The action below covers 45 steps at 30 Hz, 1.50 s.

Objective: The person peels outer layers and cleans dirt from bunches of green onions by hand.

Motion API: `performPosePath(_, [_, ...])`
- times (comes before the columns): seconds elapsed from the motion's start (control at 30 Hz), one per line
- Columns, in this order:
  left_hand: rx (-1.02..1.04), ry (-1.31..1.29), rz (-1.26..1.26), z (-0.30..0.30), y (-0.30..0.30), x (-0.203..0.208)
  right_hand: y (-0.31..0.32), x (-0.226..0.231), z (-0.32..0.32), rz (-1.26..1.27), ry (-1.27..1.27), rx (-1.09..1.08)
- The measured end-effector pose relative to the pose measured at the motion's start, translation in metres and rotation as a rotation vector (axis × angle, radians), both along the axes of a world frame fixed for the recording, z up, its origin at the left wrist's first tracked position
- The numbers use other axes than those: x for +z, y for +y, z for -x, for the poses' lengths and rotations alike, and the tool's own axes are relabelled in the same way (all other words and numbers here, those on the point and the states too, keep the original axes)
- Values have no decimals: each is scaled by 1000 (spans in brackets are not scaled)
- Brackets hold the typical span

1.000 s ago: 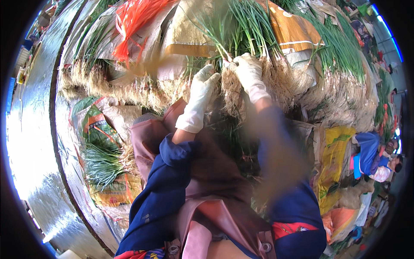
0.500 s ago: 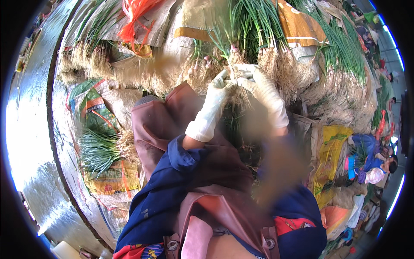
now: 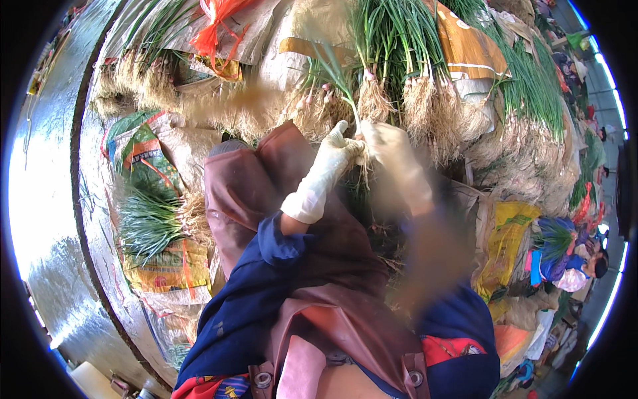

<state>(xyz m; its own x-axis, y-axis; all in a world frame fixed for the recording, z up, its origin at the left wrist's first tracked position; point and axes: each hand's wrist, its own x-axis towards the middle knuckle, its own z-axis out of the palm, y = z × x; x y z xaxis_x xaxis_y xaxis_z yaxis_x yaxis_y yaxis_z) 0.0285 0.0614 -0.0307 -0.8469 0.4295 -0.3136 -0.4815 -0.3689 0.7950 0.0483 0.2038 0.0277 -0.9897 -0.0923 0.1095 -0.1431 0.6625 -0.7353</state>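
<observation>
Both of my hands wear pale gloves and meet in front of the far row of onions. My left hand point(image 3: 327, 159) is closed round the lower end of a spring onion point(image 3: 354, 108), whose green leaves slant up and to the left. Its pale roots hang below my fingers. My right hand point(image 3: 397, 156), partly smeared, pinches at the same stem from the right. Just beyond lies a bunch of spring onions point(image 3: 373, 103) with roots toward me, and a thicker bunch point(image 3: 425, 110) sits to its right.
More spring onions point(image 3: 525, 86) lie far right and a small bunch point(image 3: 156, 223) at left on sacking. A red plastic bag point(image 3: 216, 23) sits at the far left. A yellow sack point(image 3: 508, 233) lies at right; a person point(image 3: 575, 266) works beyond it. Brown blurs cover parts of the view.
My right hand has shifted slightly down and turned at the stem, its fingers now more bunched. The onion's leaves show apart from the bunches behind. The left hand stays nearly in place.
</observation>
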Motion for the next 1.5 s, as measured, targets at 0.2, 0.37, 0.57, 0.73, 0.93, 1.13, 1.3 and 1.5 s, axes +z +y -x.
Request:
performPosePath(0.2, [4, 333, 491, -12, 3, -20, 12, 27, -10, 714, -241, -358])
performPosePath(0.37, [182, 834, 1019, -25, 0, -10, -10, 0, 46, -558, -350, -180])
performPosePath(0.57, [154, 639, 843, -20, -8, 3, 1, -17, 66, -517, -262, -116])
performPosePath(0.73, [-249, -159, -9, -3, -12, 28, 8, -26, 59, 12, -408, -71])
performPosePath(0.93, [-350, -183, -128, 12, -40, 24, 71, -9, 13, 525, -90, -59])
performPosePath(1.13, [187, -240, -670, 24, -33, 25, 123, -12, -59, -979, -621, 40])
performPosePath(1.3, [262, -397, -558, 44, -27, -3, 41, 17, 41, -502, 110, -159])
performPosePath(1.5, [247, -408, -186, 53, 4, -9, 32, -23, 133, -750, -77, -152])
